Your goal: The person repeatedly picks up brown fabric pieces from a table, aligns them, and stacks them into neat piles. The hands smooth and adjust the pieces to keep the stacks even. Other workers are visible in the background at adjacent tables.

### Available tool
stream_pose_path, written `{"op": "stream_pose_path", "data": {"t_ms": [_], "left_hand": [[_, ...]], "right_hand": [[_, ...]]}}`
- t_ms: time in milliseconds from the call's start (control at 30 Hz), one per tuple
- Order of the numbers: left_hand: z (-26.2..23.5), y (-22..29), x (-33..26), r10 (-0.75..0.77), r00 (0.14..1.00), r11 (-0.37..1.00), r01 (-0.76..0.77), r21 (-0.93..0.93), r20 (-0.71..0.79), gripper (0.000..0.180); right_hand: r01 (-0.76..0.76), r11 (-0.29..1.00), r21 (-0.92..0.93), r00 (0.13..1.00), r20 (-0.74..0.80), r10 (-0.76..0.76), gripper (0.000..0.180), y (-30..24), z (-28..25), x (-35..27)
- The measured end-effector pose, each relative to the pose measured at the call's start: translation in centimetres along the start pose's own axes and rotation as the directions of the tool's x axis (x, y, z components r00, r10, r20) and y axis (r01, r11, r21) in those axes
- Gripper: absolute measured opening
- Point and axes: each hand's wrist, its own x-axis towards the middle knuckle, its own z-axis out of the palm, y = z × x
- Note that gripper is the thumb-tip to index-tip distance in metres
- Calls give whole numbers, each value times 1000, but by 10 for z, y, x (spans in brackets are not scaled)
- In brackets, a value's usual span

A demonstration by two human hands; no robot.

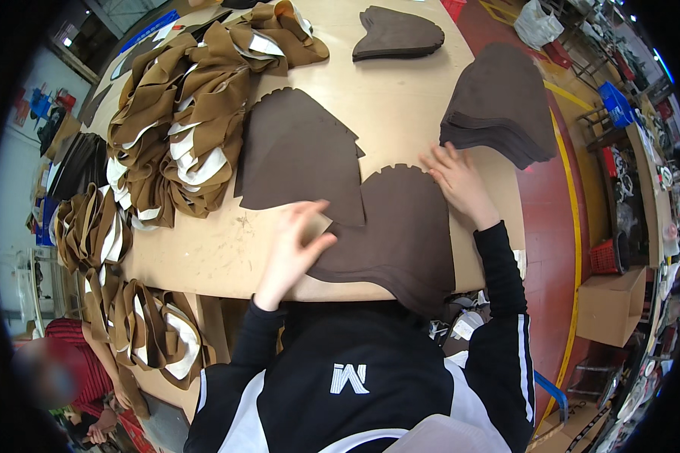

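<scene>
A: What is pressed by the left hand?

B: A pale block is gripped by it and laid against the near panel, at that panel's left edge.

A: And the right hand?

B: It is spread flat, fingers open, on the near panel's top right edge; nothing is held.

A: Where is the near panel placed?

B: On the table, overhanging its near edge. A second panel is laid just left of it, overlapped slightly. A dark stack is seen beyond its right corner, tan pieces well to its left.
</scene>
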Motion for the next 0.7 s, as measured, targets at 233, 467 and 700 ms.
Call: {"op": "stream_pose_path", "data": {"t_ms": [233,467,700], "left_hand": [[8,-30,23,133,977,960,-169,222,168,49],[-12,-36,75,244,937,969,-230,86,-248,57],[-52,-11,117,582,713,738,-262,622,-391,44]], "right_hand": [[116,982,147,986,-133,-97,47,-41,-43,-43],[-38,965,261,981,-173,85,48,-49,-60,-98],[-25,975,222,968,-237,78,51,-49,-62,-114]]}}
